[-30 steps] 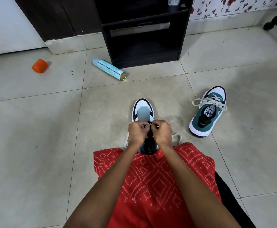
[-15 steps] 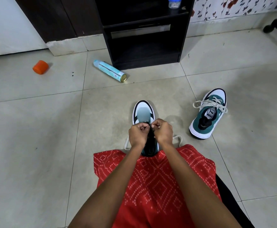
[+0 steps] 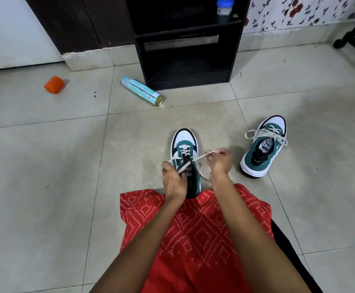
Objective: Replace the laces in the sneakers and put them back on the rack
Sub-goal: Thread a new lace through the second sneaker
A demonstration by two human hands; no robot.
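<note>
Two bare hands pull a white lace (image 3: 201,155) over the near sneaker (image 3: 185,142) on the floor. The left hand (image 3: 173,180) sits low beside the tongue, its fingers curled around the lace near the upper eyelets. The right hand (image 3: 219,160) is just to the right of the shoe, with thumb and fingertips pinching the lace farther along. One strand runs taut on a slant between the two hands, across the tongue. A slack loop of the same lace lies on the tile under the right wrist.

The near sneaker is teal with a white toe and black trim. It stands upright with its toe pointing away from the person, and lace already crosses its lower eyelets. Its heel meets the hem of a red patterned garment (image 3: 193,229) over the person's lap.

A second sneaker (image 3: 264,146) of the same kind stands well apart to the right, laced, with loose ends falling to both sides. Both shoes rest on the pale tiled floor (image 3: 45,187).

Farther ahead, a black rack (image 3: 185,51) stands against the wall, with a small blue-lidded jar (image 3: 225,6) on an upper shelf. A light blue spray can (image 3: 141,90) lies on its side just left of the rack's base. An orange cap (image 3: 54,84) lies well to the left of the can.
</note>
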